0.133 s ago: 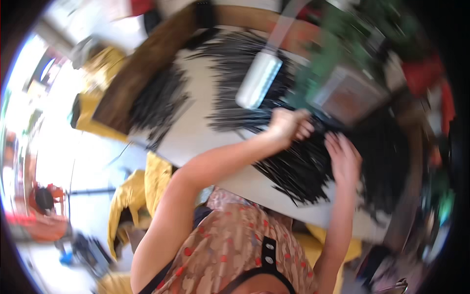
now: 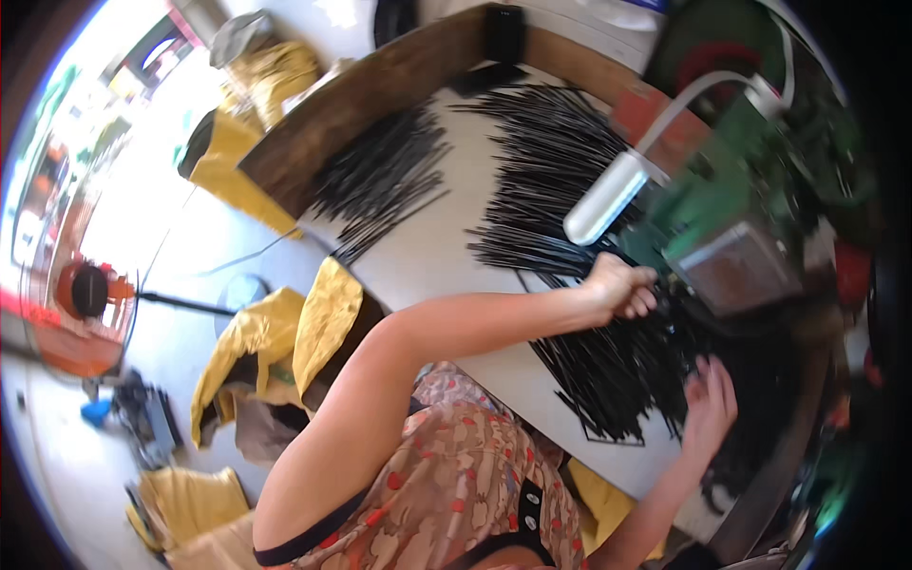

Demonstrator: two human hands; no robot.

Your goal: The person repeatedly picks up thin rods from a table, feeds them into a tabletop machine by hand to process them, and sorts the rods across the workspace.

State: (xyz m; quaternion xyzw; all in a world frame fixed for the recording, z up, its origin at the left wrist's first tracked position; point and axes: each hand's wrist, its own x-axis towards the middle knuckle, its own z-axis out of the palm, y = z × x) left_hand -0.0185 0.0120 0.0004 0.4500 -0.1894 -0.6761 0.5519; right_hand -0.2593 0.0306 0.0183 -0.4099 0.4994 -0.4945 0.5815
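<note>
My left hand (image 2: 619, 285) is closed, its fingers curled in beside the green machine (image 2: 714, 190), above the dark rods on the table. Whatever it grips is hidden by the fingers. Lower and to the right, my right hand (image 2: 710, 404) has its fingers partly bent and apart, with nothing visible in them. It is at the right edge of a pile of thin black rods (image 2: 608, 380). A larger spread of similar rods (image 2: 551, 142) covers the table farther off. Over it hangs a white lamp (image 2: 608, 199) on a curved arm, left of the machine.
A wooden board (image 2: 380, 95) walls the table's far left side, with another batch of black rods (image 2: 380, 171) along it. Yellow sacks (image 2: 328, 313) stand on the floor at the left, near an orange fan (image 2: 90, 290). The pale tabletop (image 2: 427, 256) runs between the rod groups.
The whole view has swung, so the table sits farther right and lower. My right hand has drawn nearer to me, away from the left. My left hand stays closed by the machine.
</note>
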